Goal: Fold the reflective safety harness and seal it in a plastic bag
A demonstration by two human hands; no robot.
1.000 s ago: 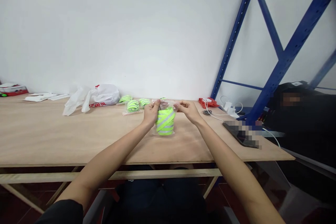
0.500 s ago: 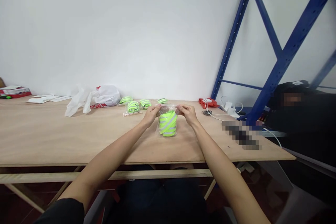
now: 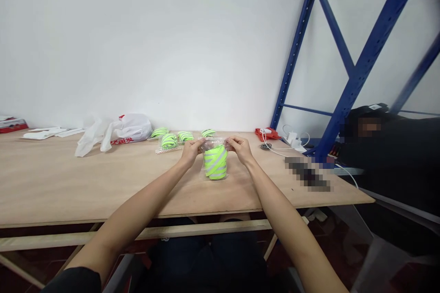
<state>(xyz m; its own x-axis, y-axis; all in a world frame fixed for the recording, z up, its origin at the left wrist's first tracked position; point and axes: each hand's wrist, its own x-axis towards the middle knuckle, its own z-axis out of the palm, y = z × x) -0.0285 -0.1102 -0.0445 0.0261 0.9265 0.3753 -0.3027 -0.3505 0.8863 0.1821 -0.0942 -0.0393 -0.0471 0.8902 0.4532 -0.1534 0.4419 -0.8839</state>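
Observation:
A clear plastic bag (image 3: 215, 165) stands on the wooden table (image 3: 68, 183) with a roll of neon green strap with grey stripes inside it. My left hand (image 3: 190, 151) pinches the bag's top edge on the left. My right hand (image 3: 239, 147) pinches the same edge on the right. Several more bagged green rolls (image 3: 169, 140) lie behind my hands near the wall.
A white plastic bag with red print (image 3: 129, 128) and flat white packets (image 3: 44, 133) lie at the back left. A red object (image 3: 266, 133), a white charger with cables (image 3: 291, 139) and a blurred dark item (image 3: 307, 175) sit at the right. A blue rack (image 3: 347, 68) stands beyond.
My hands have come closer together along the top of the bag. The view has shifted slightly to the right.

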